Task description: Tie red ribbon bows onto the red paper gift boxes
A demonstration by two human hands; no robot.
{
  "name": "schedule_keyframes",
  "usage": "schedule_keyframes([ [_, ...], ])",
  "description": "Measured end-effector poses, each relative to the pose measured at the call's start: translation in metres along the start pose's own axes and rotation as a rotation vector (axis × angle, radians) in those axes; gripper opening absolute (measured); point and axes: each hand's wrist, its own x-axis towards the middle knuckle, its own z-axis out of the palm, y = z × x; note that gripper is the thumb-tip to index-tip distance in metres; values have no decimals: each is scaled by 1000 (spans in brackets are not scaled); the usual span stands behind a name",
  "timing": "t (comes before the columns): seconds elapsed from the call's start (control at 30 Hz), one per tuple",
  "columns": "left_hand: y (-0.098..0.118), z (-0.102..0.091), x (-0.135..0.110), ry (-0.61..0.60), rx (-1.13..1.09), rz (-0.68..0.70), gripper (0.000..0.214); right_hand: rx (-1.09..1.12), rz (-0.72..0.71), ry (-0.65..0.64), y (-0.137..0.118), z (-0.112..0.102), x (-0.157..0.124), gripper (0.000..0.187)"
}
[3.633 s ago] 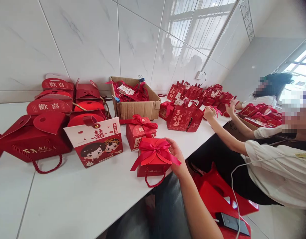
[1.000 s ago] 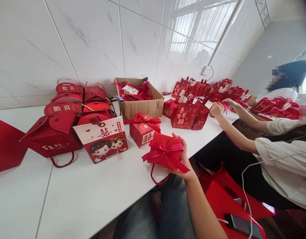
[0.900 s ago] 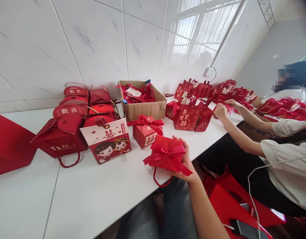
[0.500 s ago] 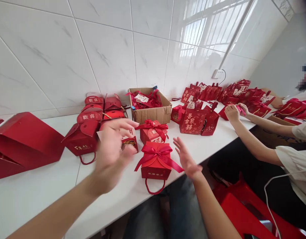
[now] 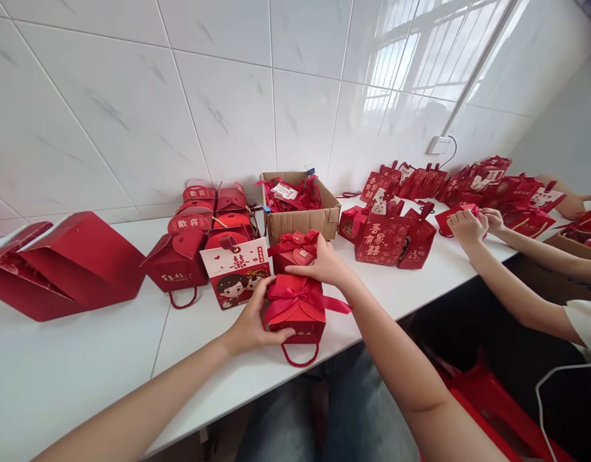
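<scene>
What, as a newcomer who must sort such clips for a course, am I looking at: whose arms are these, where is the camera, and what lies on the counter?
No machine here: these are a person's two bare arms, filmed by one camera worn on their head, looking forward and down. The left hand grips the side of a small red box with a ribbon bow, which stands on the white counter. The right hand rests at the box's top rear edge; whether it grips is unclear. Behind stand a box with a cartoon couple, more red boxes, and a cardboard carton holding red ribbons. At the right, another person's hands work among similar red bags.
</scene>
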Motion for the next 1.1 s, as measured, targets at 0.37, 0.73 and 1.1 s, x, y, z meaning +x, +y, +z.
schedule_keyframes([
  [0.37,-7,-1,8,203,284,276,90,105,-381,348,95,-12,-10,108],
  [0.73,-15,3,13,300,338,288,95,112,-521,417,110,-8,-11,120],
  [1.1,-13,2,16,347,416,305,93,-41,-444,443,110,-10,-13,118],
])
